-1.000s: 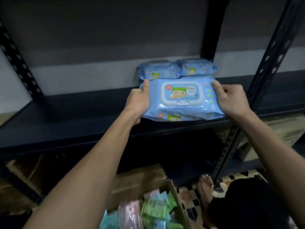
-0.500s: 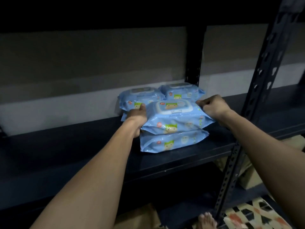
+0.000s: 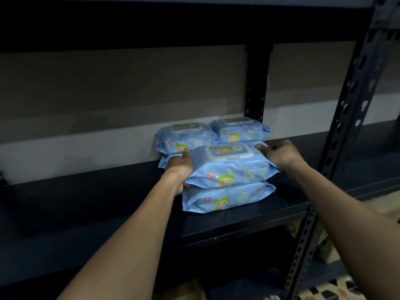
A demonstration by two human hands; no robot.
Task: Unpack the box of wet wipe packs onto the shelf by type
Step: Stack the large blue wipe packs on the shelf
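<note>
Blue, glossy top wet wipe pack (image 3: pixel 231 167) sits on a matching pack (image 3: pixel 227 198) at the dark shelf (image 3: pixel 108 202) front. Left hand (image 3: pixel 180 167) and right hand (image 3: pixel 279 154) curl round its ends; square the edges before releasing, since the film looks slippery.

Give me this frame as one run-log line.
step: stacking | left hand: grips top blue pack left end | right hand: grips right end | pack: on lower blue pack | shelf: blue packs only

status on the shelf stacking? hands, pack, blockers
Left hand and right hand grip top blue pack by its ends. It sits on a front pack on the shelf. Nothing blocking.
</note>
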